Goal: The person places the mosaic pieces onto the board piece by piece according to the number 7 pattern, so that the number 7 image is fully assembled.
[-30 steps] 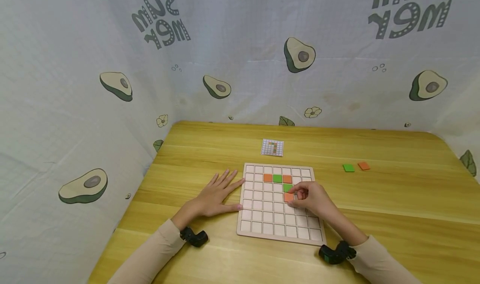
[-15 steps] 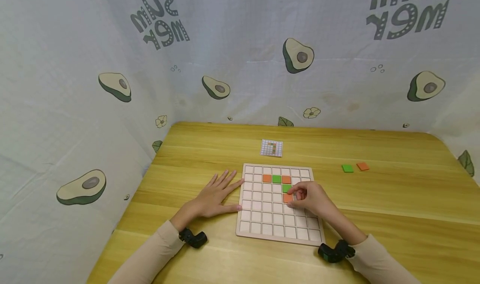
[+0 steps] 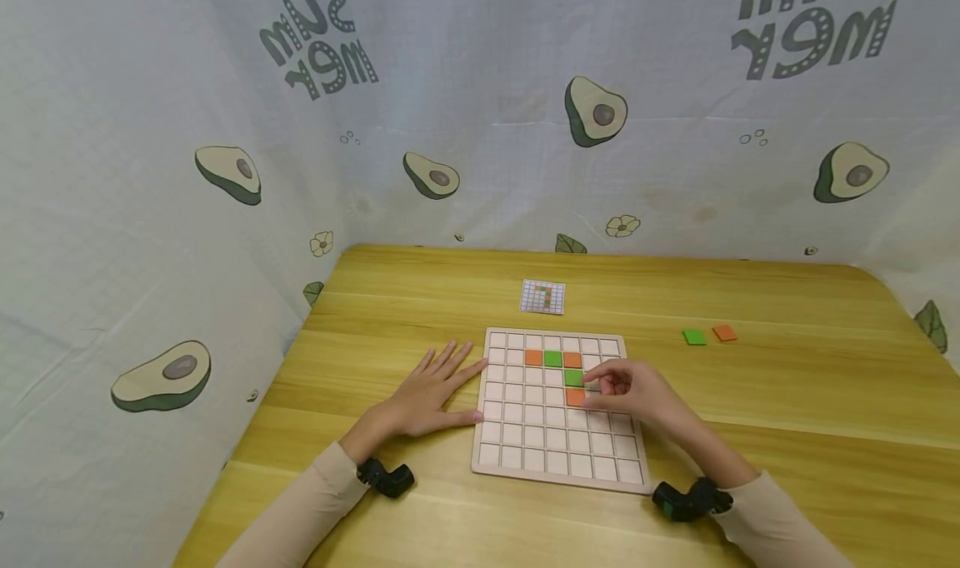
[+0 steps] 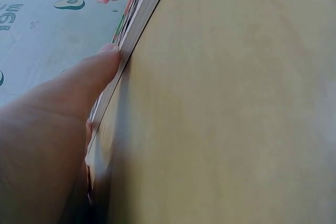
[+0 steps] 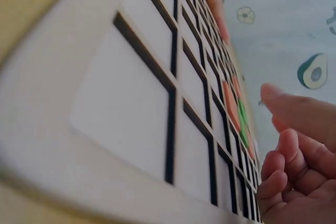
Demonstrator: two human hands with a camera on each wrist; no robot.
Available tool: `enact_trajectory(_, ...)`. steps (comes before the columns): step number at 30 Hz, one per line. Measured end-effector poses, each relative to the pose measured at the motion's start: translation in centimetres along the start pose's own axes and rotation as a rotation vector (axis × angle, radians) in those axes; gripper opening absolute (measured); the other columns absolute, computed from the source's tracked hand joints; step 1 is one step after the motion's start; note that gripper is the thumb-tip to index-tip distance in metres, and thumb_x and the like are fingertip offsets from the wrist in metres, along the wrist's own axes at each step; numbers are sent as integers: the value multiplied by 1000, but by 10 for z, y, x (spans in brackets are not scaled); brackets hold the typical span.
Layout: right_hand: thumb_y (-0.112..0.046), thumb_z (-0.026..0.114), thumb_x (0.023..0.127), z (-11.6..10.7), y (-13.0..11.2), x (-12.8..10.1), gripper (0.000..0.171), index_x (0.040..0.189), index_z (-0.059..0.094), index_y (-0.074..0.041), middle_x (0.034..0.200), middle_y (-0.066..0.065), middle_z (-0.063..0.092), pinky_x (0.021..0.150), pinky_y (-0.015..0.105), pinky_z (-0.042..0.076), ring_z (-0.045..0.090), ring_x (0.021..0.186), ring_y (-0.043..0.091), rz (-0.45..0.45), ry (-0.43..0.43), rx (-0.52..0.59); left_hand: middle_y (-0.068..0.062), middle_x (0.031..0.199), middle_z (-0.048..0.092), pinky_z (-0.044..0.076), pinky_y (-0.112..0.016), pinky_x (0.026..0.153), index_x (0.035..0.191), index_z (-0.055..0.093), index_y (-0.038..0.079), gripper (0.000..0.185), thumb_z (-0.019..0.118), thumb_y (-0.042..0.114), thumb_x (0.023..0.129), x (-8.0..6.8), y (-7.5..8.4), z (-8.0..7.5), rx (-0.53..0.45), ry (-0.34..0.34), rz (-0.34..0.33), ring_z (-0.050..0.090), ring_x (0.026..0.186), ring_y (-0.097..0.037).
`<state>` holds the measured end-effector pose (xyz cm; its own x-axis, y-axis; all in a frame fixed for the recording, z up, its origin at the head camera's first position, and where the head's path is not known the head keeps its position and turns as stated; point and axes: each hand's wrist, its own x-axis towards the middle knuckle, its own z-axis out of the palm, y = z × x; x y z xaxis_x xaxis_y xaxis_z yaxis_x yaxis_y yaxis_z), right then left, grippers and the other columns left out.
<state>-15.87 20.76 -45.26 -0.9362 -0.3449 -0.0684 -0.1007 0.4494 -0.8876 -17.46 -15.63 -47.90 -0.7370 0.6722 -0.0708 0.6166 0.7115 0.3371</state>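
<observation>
A pale wooden grid board [image 3: 536, 455] lies flat on the table. Several square tiles sit in its cells: an orange tile [image 3: 533, 357], a green tile [image 3: 552, 358] and another orange tile [image 3: 572, 360] form a row, with a green tile [image 3: 573, 378] and an orange tile [image 3: 575, 397] below the right one. My left hand [image 3: 427, 397] lies with spread fingers on the table, thumb and index finger touching the board's left edge. My right hand [image 3: 637, 393] hovers beside the lowest orange tile, thumb and index finger apart, nothing between them, as the right wrist view also shows [image 5: 304, 150].
Beyond the board lies a small printed card [image 3: 543, 296] with a coloured grid pattern. Loose on the table at the right are a green tile [image 3: 694, 337] and an orange tile [image 3: 724, 333]. A white avocado-print curtain [image 3: 495, 135] hangs behind the table [image 3: 810, 368].
My right thumb and index finger have spread and drawn back to the right from the lowest orange tile, which stays in its cell. The left hand keeps its place.
</observation>
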Motion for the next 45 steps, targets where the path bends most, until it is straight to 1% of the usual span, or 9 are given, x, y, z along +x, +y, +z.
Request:
enact_trajectory(5,-7,81,84,-16,0,-3,32,108,69,9,77,6,53,56,21,43,49,67,11,-30,46,31,-10,167,2,-2,-52,120,162,15,27,83,43,69,96,0,-1,1,0,0,-1,-4,152,-31)
enact_trajectory(11,-6,79,86,-38,5,-7,34,113,68,11,74,5,53,51,22,39,46,63,10,-40,132,21,-9,167,1,-3,-52,120,162,15,27,83,43,69,96,0,-1,1,-8,-6,-6,-4,152,-31)
enact_trajectory(18,-9,75,90,-64,20,-11,37,117,64,13,75,1,55,49,29,37,48,64,12,-31,226,10,-8,167,-1,-4,-50,120,162,14,28,83,44,68,96,1,0,0,-3,-16,-13,-5,152,-30)
enact_trajectory(23,-12,74,92,-82,32,-11,41,119,61,15,77,-3,56,50,29,37,48,67,13,-25,289,-18,-8,167,-1,-4,-49,120,162,12,29,83,43,69,96,3,-1,-1,5,-19,-17,-6,152,-29)
enact_trajectory(25,-14,75,92,-88,36,-12,42,119,61,14,77,-4,56,51,28,37,48,67,12,-16,315,-21,-7,167,-1,-4,-49,120,162,12,29,83,43,69,96,3,-2,0,8,-20,-17,-6,152,-29)
enact_trajectory(31,-21,77,90,-104,47,-14,36,118,68,-1,80,-9,58,51,27,38,50,69,11,64,376,-2,-7,167,-2,-4,-48,120,162,12,29,83,44,69,96,4,-1,0,6,-22,-15,-6,152,-29)
enact_trajectory(33,-23,77,90,-108,51,-14,38,120,68,-2,81,-9,58,51,27,39,50,70,11,86,385,-6,-6,167,-2,-4,-48,120,162,12,30,83,43,69,96,3,-1,0,6,-22,-19,-6,152,-28)
enact_trajectory(38,-27,76,91,-114,59,-14,51,126,61,5,80,-9,58,50,27,37,47,68,10,113,408,-24,-6,167,-3,-5,-47,120,162,11,30,84,43,70,95,3,0,0,6,-26,-24,-7,152,-27)
enact_trajectory(45,-25,76,91,-116,68,-13,58,131,55,13,77,-10,58,46,26,35,43,62,8,133,428,-28,-6,167,-3,-4,-49,120,162,12,30,83,43,70,96,2,0,-1,7,-29,-19,-7,152,-28)
